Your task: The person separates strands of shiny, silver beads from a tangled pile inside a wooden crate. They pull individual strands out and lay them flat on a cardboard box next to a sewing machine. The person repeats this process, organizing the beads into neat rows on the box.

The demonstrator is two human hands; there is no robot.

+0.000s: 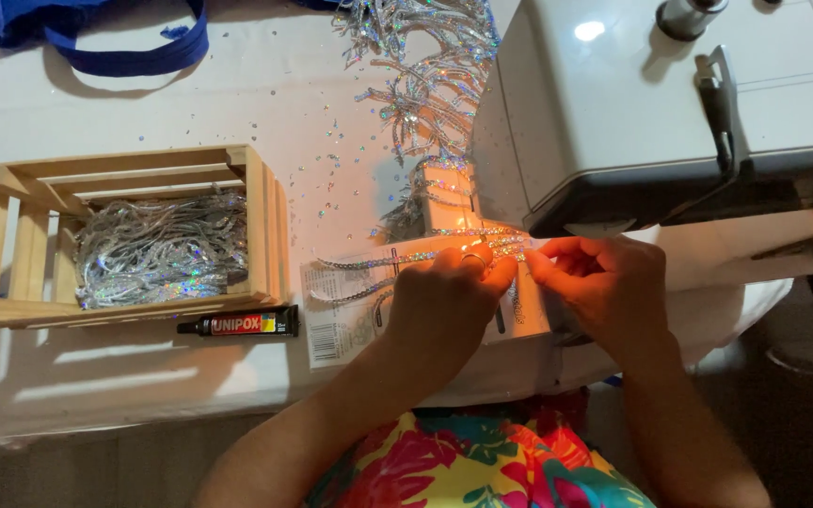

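While both hands worked under the sewing machine (670, 103), left hand (449, 296) and right hand (604, 277) pinched the sequin strip (425, 256) flat for feeding; crate (124, 235) and glue tube (242, 325) sat left of it.

Head cam, looks steeply down, close over table (143, 376) w/ sewing machine (632, 103)

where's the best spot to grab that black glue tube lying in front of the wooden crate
Probably the black glue tube is best pinched across its flat body, from above. It lies on its side on the white table, parallel to the wooden crate, with bare table on its near side; the narrow cap end at left offers less hold.
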